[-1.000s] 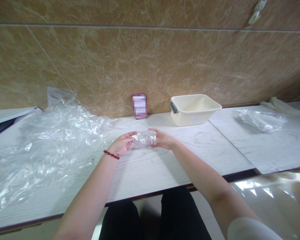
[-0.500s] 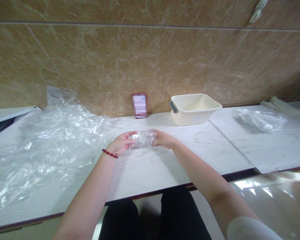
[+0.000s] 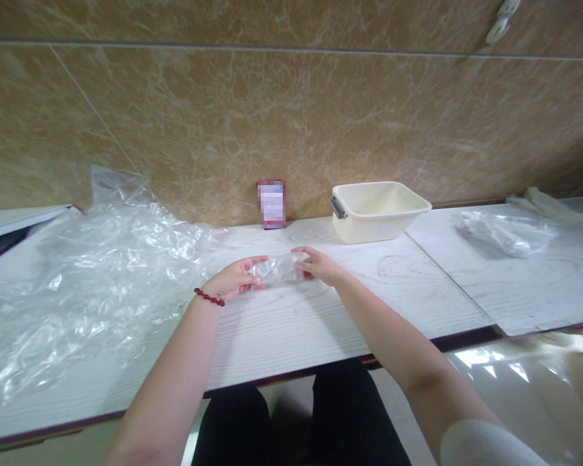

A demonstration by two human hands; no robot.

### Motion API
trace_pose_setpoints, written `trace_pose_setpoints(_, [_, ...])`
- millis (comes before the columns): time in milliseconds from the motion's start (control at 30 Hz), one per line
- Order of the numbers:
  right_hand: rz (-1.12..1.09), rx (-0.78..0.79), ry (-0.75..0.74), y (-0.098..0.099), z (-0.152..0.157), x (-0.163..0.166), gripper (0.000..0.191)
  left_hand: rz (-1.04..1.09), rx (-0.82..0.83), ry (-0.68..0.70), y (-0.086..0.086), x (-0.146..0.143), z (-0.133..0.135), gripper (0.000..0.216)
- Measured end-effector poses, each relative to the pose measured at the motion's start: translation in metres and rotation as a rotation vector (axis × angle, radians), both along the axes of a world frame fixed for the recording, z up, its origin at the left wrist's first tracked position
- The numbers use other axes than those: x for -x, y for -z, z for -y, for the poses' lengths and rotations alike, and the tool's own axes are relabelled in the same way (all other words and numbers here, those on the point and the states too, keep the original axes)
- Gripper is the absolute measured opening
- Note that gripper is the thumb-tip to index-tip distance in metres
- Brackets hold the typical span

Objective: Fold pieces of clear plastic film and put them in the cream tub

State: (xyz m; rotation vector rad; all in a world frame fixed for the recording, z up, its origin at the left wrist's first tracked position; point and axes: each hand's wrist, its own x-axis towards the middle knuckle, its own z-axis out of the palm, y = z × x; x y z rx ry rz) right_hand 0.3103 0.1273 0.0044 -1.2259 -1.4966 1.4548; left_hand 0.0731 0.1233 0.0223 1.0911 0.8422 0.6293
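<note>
A small crumpled piece of clear plastic film (image 3: 280, 268) is held between both hands just above the white table (image 3: 291, 323). My left hand (image 3: 233, 280), with a red bead bracelet at its wrist, pinches the film's left end. My right hand (image 3: 318, 265) grips the right end with its fingers curled over it.
A big heap of clear plastic sheeting (image 3: 87, 272) covers the table's left side. A cream plastic tub (image 3: 376, 210) and a small dark red box (image 3: 271, 204) stand by the brown marble wall. More plastic film (image 3: 508, 232) lies at the right.
Both hands have squeezed the plastic piece a little flatter and tighter; they stay in nearly the same spot.
</note>
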Motion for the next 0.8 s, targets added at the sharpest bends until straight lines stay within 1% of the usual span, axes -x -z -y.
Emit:
trace_pose_setpoints(67, [-0.043,0.01,-0.006,-0.004,0.002,0.001,0.046,-0.011,-0.005,-0.005,-0.001,0.0,0.0,0.06])
trace_pose_setpoints(100, [-0.072,0.021,-0.013,-0.006,0.003,0.001,0.046,-0.016,-0.008,-0.006,-0.001,0.0,0.0,0.06])
trace_pose_setpoints(133, [-0.1,0.032,-0.018,-0.006,0.003,0.002,0.043,-0.019,-0.009,-0.007,-0.002,0.0,0.001,0.06])
trace_pose_setpoints(200, [-0.151,0.05,-0.018,-0.006,0.003,0.003,0.031,-0.019,-0.011,-0.005,-0.003,0.0,0.001,0.061])
trace_pose_setpoints(300, [-0.21,0.072,0.018,-0.004,0.001,0.005,0.015,-0.004,-0.02,-0.015,-0.004,0.0,0.001,0.063])
trace_pose_setpoints(433, [-0.31,0.089,0.072,-0.004,-0.001,0.006,0.008,0.011,-0.022,-0.041,-0.006,0.0,0.001,0.066])
trace_pose_setpoints(567, [-0.391,0.119,0.095,-0.004,0.001,0.007,0.015,0.005,-0.037,-0.057,-0.006,-0.001,0.002,0.066])
trace_pose_setpoints(733, [-0.258,0.005,0.153,0.005,0.0,0.013,0.031,-0.017,-0.067,-0.075,-0.004,-0.004,0.002,0.068])
trace_pose_setpoints(800, [-0.224,0.0,0.182,0.011,-0.002,0.014,0.034,-0.03,-0.078,-0.081,-0.004,-0.005,0.002,0.068])
